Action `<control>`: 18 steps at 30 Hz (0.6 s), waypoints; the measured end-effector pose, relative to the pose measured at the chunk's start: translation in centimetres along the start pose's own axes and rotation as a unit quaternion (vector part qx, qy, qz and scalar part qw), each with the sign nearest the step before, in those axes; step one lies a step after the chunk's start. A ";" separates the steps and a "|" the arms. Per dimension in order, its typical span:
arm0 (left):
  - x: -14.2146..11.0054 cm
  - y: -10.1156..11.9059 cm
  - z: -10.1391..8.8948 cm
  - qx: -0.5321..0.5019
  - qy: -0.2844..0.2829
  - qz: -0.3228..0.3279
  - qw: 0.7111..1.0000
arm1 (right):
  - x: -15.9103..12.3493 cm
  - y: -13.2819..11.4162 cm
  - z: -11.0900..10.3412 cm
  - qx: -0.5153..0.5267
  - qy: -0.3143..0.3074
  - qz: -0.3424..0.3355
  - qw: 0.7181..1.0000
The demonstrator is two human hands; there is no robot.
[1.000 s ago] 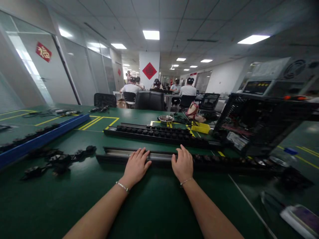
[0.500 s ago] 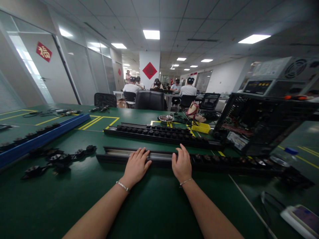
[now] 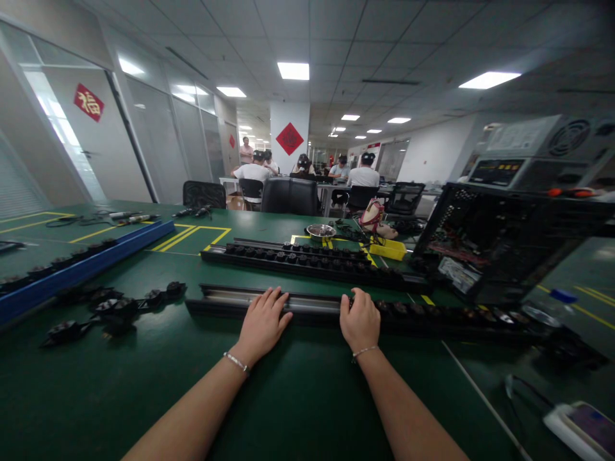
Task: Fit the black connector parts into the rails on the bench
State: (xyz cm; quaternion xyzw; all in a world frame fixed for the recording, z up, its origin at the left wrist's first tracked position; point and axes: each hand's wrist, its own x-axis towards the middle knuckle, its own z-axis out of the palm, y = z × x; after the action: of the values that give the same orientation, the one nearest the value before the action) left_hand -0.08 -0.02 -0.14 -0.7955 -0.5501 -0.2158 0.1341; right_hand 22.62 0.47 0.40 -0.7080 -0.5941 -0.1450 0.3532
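A long black rail (image 3: pixel 312 305) with a bare silvery channel lies across the green table in front of me. My left hand (image 3: pixel 263 321) rests flat on its left part, fingers stretched out and holding nothing. Farther right, my right hand (image 3: pixel 360 320) has its fingers curled over the rail. Between thumb and forefinger, at the end of the row, a small black part shows, mostly hidden by the fingers. To the right of that hand, a row of small black round parts (image 3: pixel 432 312) fills the channel.
Loose black round parts (image 3: pixel 115 307) lie at left, near a blue rail (image 3: pixel 96 261). Behind stand filled black rails (image 3: pixel 298 259), a metal bowl (image 3: pixel 321 230) and a yellow tray (image 3: pixel 388 249). An open computer case (image 3: pixel 509 237) is at right, with a phone (image 3: pixel 593 422) in front. People sit beyond.
My right hand has shifted a little to the right along the rail, and its fingers have curled down from a more stretched pose. My left hand stays in place.
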 end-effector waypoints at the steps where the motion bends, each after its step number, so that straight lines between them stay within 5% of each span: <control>1: 0.0 0.0 0.0 0.000 -0.002 0.000 1.000 | 0.0 0.0 0.0 0.001 -0.003 -0.001 1.000; 18: 0.0 0.0 0.0 -0.001 0.009 0.001 1.000 | -0.2 -0.2 0.2 0.043 0.004 -0.034 0.998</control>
State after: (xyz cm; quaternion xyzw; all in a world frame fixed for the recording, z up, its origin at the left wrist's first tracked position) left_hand -0.10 -0.03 -0.13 -0.7945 -0.5477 -0.2229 0.1385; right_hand 22.36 0.48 0.14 -0.6708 -0.6221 -0.1337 0.3808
